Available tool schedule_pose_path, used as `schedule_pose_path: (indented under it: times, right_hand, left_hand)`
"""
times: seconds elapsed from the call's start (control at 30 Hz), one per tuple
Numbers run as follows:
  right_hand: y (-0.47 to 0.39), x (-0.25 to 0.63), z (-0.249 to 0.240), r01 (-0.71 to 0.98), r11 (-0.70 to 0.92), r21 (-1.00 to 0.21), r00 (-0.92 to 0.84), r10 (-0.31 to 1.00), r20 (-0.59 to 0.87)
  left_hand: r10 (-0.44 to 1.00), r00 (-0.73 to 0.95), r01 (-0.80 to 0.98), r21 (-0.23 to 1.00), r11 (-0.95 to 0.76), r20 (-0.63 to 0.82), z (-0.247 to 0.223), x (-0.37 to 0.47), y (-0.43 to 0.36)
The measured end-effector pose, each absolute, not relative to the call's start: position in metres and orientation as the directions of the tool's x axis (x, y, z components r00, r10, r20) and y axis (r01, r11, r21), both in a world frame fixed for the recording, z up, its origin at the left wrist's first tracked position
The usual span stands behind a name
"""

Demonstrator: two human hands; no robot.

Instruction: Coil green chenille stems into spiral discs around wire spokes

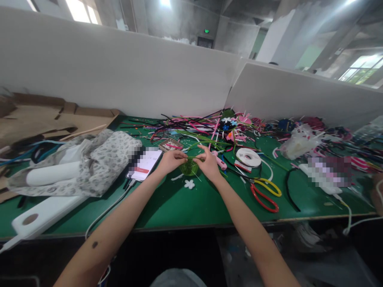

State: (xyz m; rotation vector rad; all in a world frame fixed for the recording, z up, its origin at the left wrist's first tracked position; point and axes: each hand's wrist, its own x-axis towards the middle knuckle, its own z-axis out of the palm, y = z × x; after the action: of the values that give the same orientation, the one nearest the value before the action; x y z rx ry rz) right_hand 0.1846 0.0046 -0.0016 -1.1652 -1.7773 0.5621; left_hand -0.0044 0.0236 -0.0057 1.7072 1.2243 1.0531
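Over the middle of the green table, my left hand (172, 161) and my right hand (208, 162) are close together, each with thumb and fingers pinched. Between the fingertips runs a green pipe cleaner (192, 157), held by both hands. A round green piece (189, 169) shows just below it; whether it is joined to the pipe cleaner I cannot tell. A small white flower (189, 184) lies on the table in front of my hands. Beyond my left hand is a small box of white bits (171, 146).
Yellow-and-red-handled scissors (265, 195) and a white tape roll (248, 157) lie to the right. A lit phone (145, 163) and patterned cloth (104, 159) are at left. Colourful pipe cleaners (191, 127) pile up before a white partition (119, 71).
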Motion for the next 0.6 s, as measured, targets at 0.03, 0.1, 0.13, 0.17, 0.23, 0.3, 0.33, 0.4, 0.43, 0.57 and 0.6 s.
schedule_pose_path:
  times: [0.03, 0.1, 0.13, 0.17, 0.23, 0.3, 0.33, 0.4, 0.43, 0.57, 0.6]
  right_hand:
    - [0.004, 0.185, -0.001, 0.476, 0.457, -0.751, -0.152, 0.884, 0.441]
    - [0.005, 0.185, -0.001, 0.484, 0.469, -0.739, -0.173, 0.879, 0.444]
    - [0.005, 0.185, -0.001, 0.489, 0.474, -0.732, -0.182, 0.876, 0.446]
    - [0.005, 0.186, -0.001, 0.495, 0.480, -0.725, -0.191, 0.874, 0.447]
    - [0.005, 0.186, -0.001, 0.511, 0.489, -0.707, -0.207, 0.868, 0.451]
    - [0.005, 0.187, -0.002, 0.531, 0.495, -0.688, -0.219, 0.864, 0.453]
    - [0.006, 0.187, -0.003, 0.544, 0.496, -0.677, -0.223, 0.863, 0.453]
    - [0.006, 0.187, -0.003, 0.577, 0.493, -0.652, -0.225, 0.863, 0.453]
    - [0.007, 0.187, -0.003, 0.597, 0.489, -0.636, -0.223, 0.863, 0.454]
    - [0.010, 0.195, 0.002, 0.702, 0.440, -0.560, -0.146, 0.858, 0.492]
    - [0.011, 0.198, 0.004, 0.731, 0.415, -0.542, -0.104, 0.853, 0.512]
  left_hand:
    - [0.965, 0.205, 0.317, 0.922, -0.224, 0.164, -0.005, -0.005, 0.024]
    - [0.966, 0.222, 0.303, 0.932, -0.197, 0.132, -0.004, -0.005, 0.024]
    - [0.966, 0.229, 0.298, 0.936, -0.187, 0.120, -0.004, -0.006, 0.023]
    - [0.966, 0.234, 0.294, 0.939, -0.179, 0.111, -0.003, -0.006, 0.023]
    - [0.965, 0.242, 0.287, 0.943, -0.168, 0.098, -0.003, -0.006, 0.023]
    - [0.965, 0.246, 0.283, 0.946, -0.159, 0.089, -0.003, -0.006, 0.023]
    - [0.965, 0.248, 0.281, 0.947, -0.155, 0.084, -0.004, -0.006, 0.023]
    - [0.965, 0.252, 0.276, 0.950, -0.145, 0.074, -0.005, -0.007, 0.024]
    - [0.965, 0.255, 0.275, 0.952, -0.138, 0.067, -0.006, -0.007, 0.024]
    - [0.969, 0.246, 0.263, 0.960, -0.102, 0.035, -0.010, -0.006, 0.026]
    - [0.971, 0.237, 0.255, 0.963, -0.091, 0.029, -0.011, -0.006, 0.027]
